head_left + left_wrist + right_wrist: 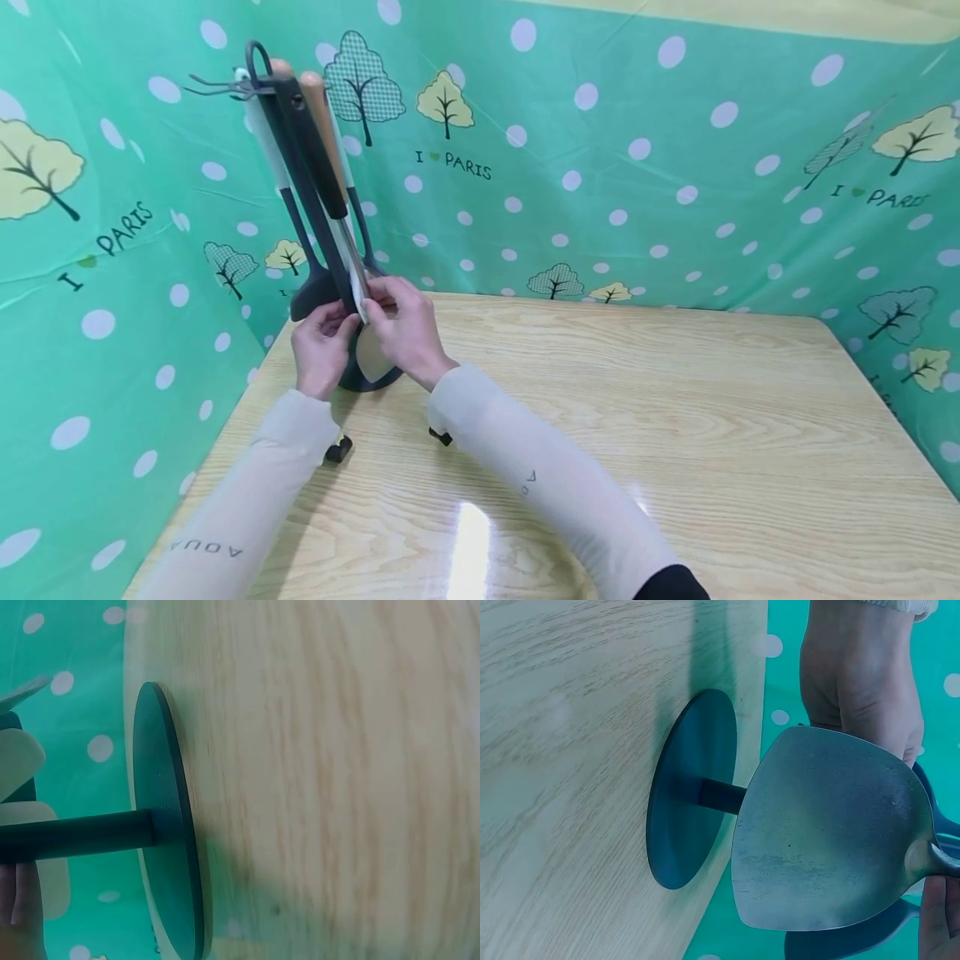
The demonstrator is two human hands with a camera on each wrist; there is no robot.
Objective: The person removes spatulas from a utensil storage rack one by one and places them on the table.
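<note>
A dark utensil stand has a round base (694,787) on the table and a pole (330,254) topped by hooks (225,87). My left hand (318,348) grips the pole low down, thumb and fingers meeting at it. With my right hand (405,329) I pinch the neck of a metal spatula, whose black handle (318,154) leans up against the hooks. Its broad blade (832,832) points down toward the base in the right wrist view. Around the pole hang other utensils, among them a dark ladle (313,293) and one with a wooden handle (330,125).
The stand is at the back left of a light wooden table (675,417). Behind and to the left of it hangs a green curtain (637,167) with dots and trees. Small black devices (339,450) sit under both wrists.
</note>
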